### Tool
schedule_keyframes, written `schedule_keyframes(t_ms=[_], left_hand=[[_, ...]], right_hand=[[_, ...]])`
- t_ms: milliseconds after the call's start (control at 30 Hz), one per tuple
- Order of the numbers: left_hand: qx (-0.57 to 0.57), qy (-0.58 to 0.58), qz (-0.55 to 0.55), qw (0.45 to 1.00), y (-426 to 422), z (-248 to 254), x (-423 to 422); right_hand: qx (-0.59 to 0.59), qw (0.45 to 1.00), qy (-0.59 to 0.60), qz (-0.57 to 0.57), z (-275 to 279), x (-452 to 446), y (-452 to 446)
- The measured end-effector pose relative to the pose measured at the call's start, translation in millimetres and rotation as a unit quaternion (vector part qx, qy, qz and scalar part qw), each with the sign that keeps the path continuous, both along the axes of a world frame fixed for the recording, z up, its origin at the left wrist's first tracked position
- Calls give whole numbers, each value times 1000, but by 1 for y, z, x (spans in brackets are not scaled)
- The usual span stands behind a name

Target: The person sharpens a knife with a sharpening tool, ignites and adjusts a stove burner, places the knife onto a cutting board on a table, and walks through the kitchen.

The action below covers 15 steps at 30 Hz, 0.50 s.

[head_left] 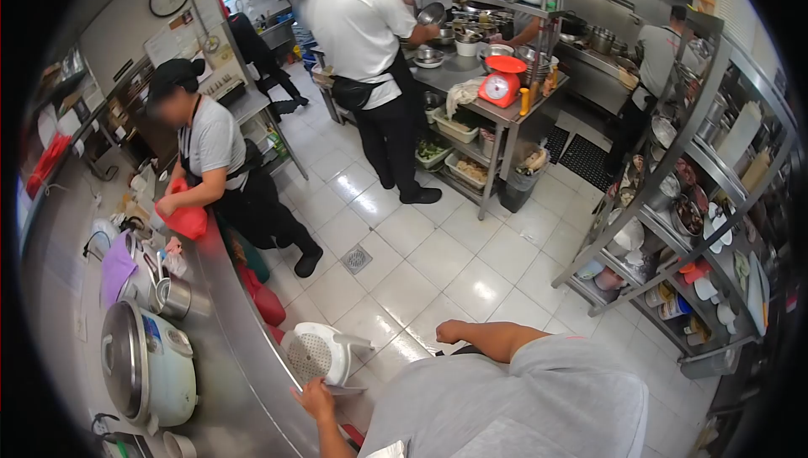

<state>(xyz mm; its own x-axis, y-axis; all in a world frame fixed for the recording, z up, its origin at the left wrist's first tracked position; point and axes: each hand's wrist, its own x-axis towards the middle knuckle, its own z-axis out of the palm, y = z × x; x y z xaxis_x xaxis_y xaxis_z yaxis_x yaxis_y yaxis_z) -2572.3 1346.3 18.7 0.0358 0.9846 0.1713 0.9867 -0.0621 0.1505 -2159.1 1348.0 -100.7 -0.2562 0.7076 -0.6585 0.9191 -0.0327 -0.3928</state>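
Note:
My left hand (316, 397) is low in the view, at the metal counter's (252, 371) edge, its fingers partly stretched out. I see nothing held in it. Close by stands a white plastic stool (310, 352) with a perforated seat; whether my fingers touch it I cannot tell. My right hand (452, 332) hangs over the tiled floor in a loose fist, with no object showing in it. Nearest on the counter are a large rice cooker (171, 365) and a steel pot (175, 296).
Left, a person (215, 151) handles a red plastic bag (183, 221) at the counter. Another person in a white shirt (362, 29) stands at a steel table holding a red scale (500, 87). Loaded metal shelves (648, 231) line the right. A drain (357, 258) sits in the floor.

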Motion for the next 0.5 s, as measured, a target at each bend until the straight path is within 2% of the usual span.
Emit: schedule_keyframes(t_ms=[100,167,200,267,333,367,400,433,467,500], left_hand=[[-6,-6,7,1000,0,3,5],[-50,-30,78,995,-3,10,19],[-37,-21,99,994,-6,0,25],[-20,-6,85,996,-25,-24,50],[-3,7,67,998,-52,-79,70],[-128,-314,-2,941,-73,-122,78],[-239,-593,-72,765,-85,-151,86],[-467,-519,-38,715,-89,-165,96],[-394,-338,-105,848,-121,-193,118],[-297,-139,-169,930,-154,-212,145]], right_hand=[[-14,999,-8,-43,1,58,-26],[-19,998,-16,-58,4,101,-49],[-19,998,-16,-55,2,121,-62],[52,996,-19,-67,-26,165,-88],[54,995,-31,-75,-28,200,-120],[57,994,-41,-85,-27,217,-133],[51,993,-40,-93,-28,231,-148],[44,993,-38,-103,-31,243,-166],[17,990,-27,-135,-35,253,-185],[-11,986,-18,-168,-37,262,-202]])
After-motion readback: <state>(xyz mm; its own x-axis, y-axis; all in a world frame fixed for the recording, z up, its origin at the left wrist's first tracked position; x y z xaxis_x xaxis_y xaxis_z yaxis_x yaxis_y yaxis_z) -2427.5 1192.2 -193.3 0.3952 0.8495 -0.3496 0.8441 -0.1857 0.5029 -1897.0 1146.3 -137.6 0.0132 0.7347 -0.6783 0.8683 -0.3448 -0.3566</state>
